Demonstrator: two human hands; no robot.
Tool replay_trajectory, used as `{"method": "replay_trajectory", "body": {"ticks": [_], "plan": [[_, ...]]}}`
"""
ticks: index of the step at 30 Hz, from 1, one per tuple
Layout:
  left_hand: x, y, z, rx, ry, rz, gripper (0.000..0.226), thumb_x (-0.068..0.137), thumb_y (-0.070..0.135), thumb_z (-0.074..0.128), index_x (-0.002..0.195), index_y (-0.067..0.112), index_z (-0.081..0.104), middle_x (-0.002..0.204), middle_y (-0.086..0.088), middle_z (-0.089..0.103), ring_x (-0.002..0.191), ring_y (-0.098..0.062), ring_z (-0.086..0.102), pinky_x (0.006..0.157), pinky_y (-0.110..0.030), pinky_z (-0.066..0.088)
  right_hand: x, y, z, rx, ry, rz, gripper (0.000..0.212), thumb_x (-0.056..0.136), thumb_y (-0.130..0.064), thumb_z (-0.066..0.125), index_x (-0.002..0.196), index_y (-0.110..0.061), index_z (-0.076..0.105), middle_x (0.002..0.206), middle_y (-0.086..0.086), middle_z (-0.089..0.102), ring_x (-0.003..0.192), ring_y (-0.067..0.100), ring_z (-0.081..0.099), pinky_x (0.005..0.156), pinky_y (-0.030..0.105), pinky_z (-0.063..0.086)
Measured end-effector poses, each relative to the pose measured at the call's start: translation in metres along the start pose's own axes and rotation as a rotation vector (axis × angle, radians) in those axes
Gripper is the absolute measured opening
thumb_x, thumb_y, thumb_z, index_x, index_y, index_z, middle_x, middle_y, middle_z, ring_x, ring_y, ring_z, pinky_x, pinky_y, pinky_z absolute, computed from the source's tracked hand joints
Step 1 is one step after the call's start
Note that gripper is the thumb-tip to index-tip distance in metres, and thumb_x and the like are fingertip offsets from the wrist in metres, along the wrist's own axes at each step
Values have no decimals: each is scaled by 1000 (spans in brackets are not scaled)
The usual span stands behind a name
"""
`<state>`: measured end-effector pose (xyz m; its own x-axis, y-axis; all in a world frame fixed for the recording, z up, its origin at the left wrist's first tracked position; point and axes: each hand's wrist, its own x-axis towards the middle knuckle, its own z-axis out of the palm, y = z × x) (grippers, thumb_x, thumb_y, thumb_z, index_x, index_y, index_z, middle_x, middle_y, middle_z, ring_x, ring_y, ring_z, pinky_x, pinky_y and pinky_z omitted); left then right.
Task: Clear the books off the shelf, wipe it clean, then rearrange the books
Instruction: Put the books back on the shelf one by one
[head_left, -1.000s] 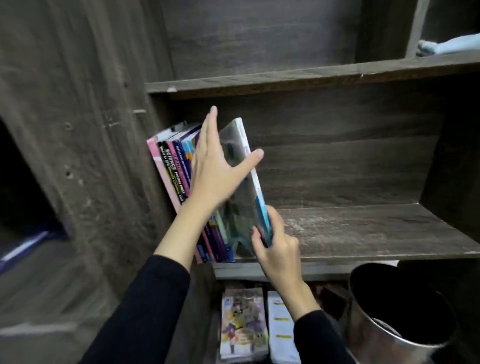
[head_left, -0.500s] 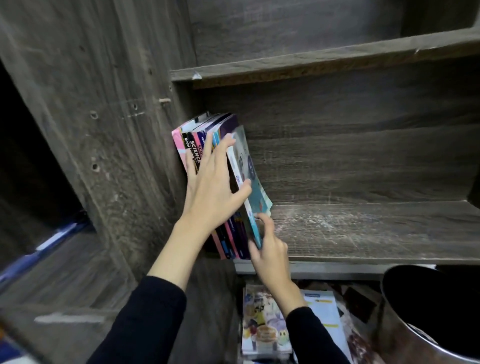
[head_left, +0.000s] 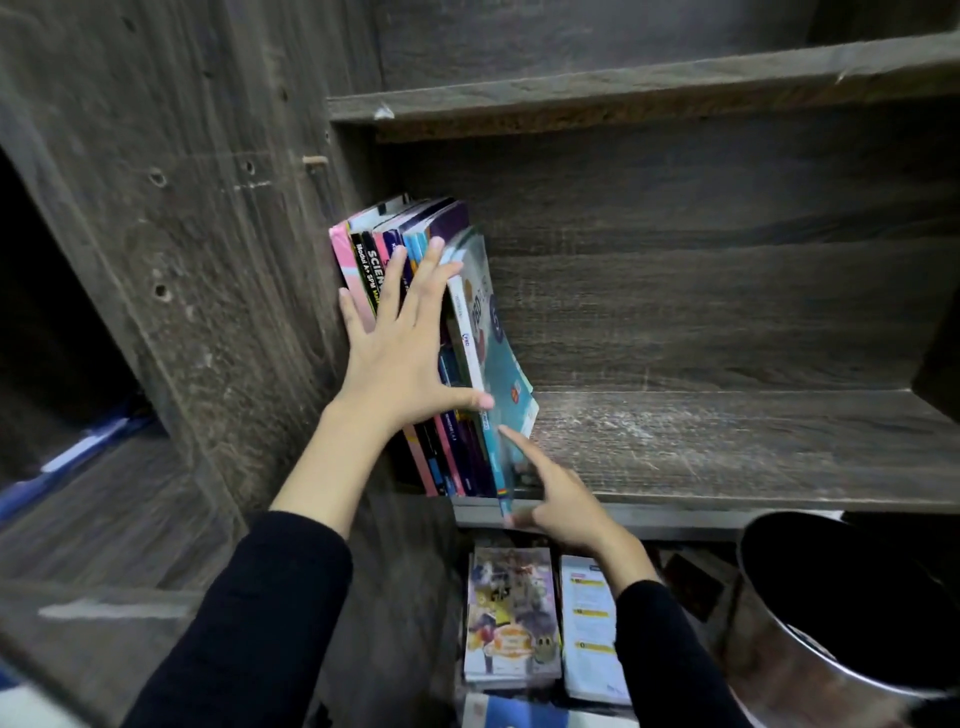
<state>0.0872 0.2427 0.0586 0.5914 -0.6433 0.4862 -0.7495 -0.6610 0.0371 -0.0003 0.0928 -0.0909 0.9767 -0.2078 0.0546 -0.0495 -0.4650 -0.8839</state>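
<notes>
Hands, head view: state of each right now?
Left hand: open, fingers spread flat against the books.
Right hand: forefinger on the teal book; too blurred to tell whether it grips.

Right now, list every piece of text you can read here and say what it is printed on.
"SCIEN": on a black spine, the rest hidden under the left hand.
"Modul A+ SPM": on the neighbouring black spine; further letters hidden.
Teal book: print too blurred to read.
Books below the shelf: cover print too small and blurred to read.
</notes>
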Motion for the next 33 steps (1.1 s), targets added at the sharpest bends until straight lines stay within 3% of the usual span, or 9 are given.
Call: {"method": "replay_trajectory", "body": {"ticks": [6,10,14,19,22,27,31,33], "plan": [[0,2,8,28,91,-3,127,51,64,79,150,27,7,156,12,-20,142,-14,-24,109,-63,-5,9,9,16,-36,166,9,81,79,7,68,141,-33,35,134,8,54,119,19,52,99,33,46],[3,0,16,48,115,-11,126,54,62,79,150,26,5,157,10,-21,137,-11,-30,108,-63,-8,15,18,22,-60,257,38,68,80,2,70,140,-20,45,132,5,57,119,12,53,101,20,39],[6,1,22,72,123,-30,124,60,60,77,151,24,1,156,9,-24,135,-12,-33,107,-63,-11,17,28,26,-44,344,79,53,80,-8,74,131,-9,56,124,8,63,115,14,58,101,22,42],[7,0,23,74,109,-29,125,61,61,75,151,24,-4,148,13,-33,133,-13,-37,105,-63,-13,13,31,29,-234,375,85,46,87,-30,68,131,-20,57,129,-1,61,119,15,57,98,36,47],[7,4,22,74,101,-45,126,62,59,75,151,22,-5,144,13,-36,132,-13,-38,105,-65,-11,11,20,26,-421,350,148,41,91,-40,60,130,-29,55,128,-3,62,119,19,55,90,34,48],[5,7,28,135,133,-67,128,67,61,71,148,19,-19,143,8,-38,131,-17,-37,109,-63,-7,7,5,25,-681,289,170,38,96,-45,48,127,-24,53,118,5,65,111,25,59,74,31,41],[-8,8,31,177,166,-54,115,78,58,63,144,18,-23,154,-2,-25,141,-23,-24,113,-57,-3,-1,-6,25,-909,253,157,33,99,-39,44,117,-14,56,113,11,65,107,31,61,78,34,45],[-25,12,37,145,215,-35,96,83,44,60,152,15,-1,159,-10,-6,147,-29,-1,114,-54,10,-9,-8,22,-988,264,75,30,98,-32,43,114,-13,59,113,11,65,107,31,60,78,33,46]]}}
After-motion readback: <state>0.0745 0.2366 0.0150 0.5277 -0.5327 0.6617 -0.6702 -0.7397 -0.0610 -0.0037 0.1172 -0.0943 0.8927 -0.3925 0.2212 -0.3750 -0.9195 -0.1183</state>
